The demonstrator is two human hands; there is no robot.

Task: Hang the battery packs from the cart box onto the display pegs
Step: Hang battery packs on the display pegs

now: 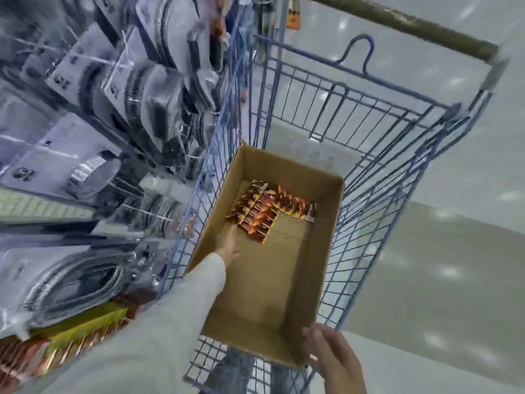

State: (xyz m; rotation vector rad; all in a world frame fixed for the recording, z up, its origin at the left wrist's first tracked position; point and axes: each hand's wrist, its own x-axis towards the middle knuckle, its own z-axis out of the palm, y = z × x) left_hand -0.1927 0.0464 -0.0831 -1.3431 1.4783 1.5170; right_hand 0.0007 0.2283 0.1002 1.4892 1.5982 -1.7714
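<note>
Left hand, fingers straight, is reached into the box for battery packs; right hand, relaxed, is held at its near corner, apparently for steadying.

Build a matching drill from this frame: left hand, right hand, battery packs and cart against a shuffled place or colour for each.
1. left hand
2. right hand
3. battery packs
4. cart

A. blue wire
B. at the near right corner of the cardboard box
C. lying at the box's far end
D. reaching down inside the box

Pairs: 1-D, 2-B, 3-C, 4-A
</note>
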